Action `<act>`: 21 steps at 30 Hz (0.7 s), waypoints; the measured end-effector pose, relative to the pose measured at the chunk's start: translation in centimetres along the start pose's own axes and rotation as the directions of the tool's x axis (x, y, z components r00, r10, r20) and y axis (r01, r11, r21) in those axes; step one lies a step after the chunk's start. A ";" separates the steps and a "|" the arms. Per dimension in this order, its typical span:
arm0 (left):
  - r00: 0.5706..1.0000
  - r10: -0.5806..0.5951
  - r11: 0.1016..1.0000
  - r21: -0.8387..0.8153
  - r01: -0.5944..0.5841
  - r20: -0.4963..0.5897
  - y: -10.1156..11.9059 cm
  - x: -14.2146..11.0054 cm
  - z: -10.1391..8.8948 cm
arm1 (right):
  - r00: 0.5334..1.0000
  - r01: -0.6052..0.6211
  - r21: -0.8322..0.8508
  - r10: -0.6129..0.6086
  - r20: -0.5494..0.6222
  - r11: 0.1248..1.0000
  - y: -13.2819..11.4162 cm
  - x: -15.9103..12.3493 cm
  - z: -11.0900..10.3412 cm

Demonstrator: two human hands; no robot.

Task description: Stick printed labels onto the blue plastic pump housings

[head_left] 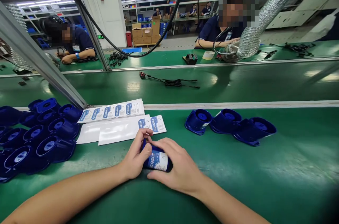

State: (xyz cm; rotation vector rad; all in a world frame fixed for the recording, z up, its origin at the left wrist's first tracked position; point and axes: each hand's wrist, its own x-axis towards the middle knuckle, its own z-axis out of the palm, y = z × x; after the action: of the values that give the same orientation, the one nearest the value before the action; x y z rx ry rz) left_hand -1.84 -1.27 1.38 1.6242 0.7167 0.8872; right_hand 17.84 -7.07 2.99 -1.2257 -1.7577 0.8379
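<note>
Between my two hands, low over the green bench, is a blue plastic housing (158,162) with a blue and white label on its side. My left hand (139,155) is wrapped round its left end, thumb lying on the label. From the right, my right hand (177,165) grips the other end, fingers over the top and thumb below. Just behind my hands lie label sheets (119,132); the nearer one has two printed labels at its right end, and the sheet (111,111) behind it carries several.
Many blue housings (35,132) crowd the bench at left; three labelled housings (228,121) stand at right. A metal post (50,65) rises at left. Beyond the rail (212,105), a bundled black cable (173,82) lies on the green surface. Two people work across from me.
</note>
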 end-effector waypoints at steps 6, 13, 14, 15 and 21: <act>0.998 0.052 0.996 0.069 -0.054 0.027 0.0 -0.3 0.1 | 0.975 0.204 -0.154 -0.215 -0.060 0.967 0.5 -0.2 1.7; 0.996 0.084 0.992 0.089 -0.086 0.025 -0.3 -0.3 0.0 | 0.994 -0.004 0.159 0.021 -0.108 0.987 0.0 0.2 1.5; 0.996 0.087 0.992 0.091 -0.088 0.024 -0.3 -0.3 0.0 | 0.992 -0.044 0.205 0.066 -0.104 0.978 -0.1 0.2 1.5; 0.996 0.089 0.992 0.091 -0.091 0.022 -0.3 -0.3 0.0 | 0.989 -0.083 0.246 0.110 -0.099 0.966 -0.1 0.2 1.5; 0.989 0.141 0.984 0.102 -0.144 0.036 -0.3 -0.3 0.0 | 0.949 -0.261 0.419 0.312 -0.056 0.870 -0.3 0.7 1.5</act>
State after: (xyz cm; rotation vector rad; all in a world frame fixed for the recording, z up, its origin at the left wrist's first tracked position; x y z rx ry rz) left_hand -2.01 -1.48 1.00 1.7958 0.6425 0.9400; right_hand 16.23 -6.57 2.73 -1.2359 -1.2326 1.2072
